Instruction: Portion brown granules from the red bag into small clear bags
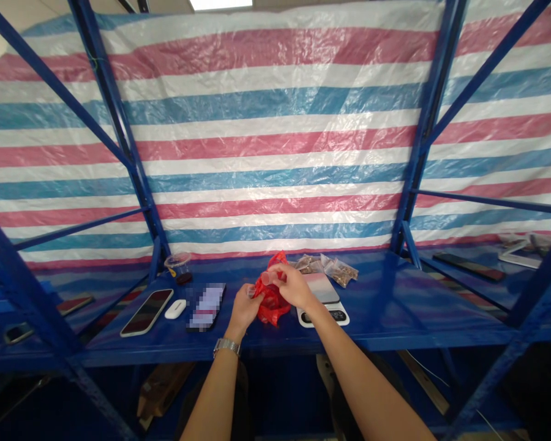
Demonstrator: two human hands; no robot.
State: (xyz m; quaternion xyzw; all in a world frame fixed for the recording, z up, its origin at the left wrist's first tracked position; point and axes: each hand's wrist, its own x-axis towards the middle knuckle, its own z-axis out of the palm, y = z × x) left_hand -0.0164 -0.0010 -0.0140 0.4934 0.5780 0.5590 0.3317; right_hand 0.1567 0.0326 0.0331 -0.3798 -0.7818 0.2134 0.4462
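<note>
A crumpled red plastic bag [272, 311] lies on the blue shelf in front of me, between my hands. My left hand [247, 306], with a metal watch on the wrist, is closed on the bag's left edge. Over the bag, my right hand [291, 285] pinches a small clear cup-like piece [267, 278]; its exact kind is too small to make out. Just right of the bag sits a white kitchen scale [324, 306] with a dark display. Behind the scale are small clear bags of brownish bits [340, 272].
On the left of the shelf [371, 337] lie a phone [147, 312], a white oval case [175, 309] and a second phone with a lit screen [206, 307]. A clear cup [179, 267] with dark contents stands behind them. Blue posts [416, 165] flank both sides.
</note>
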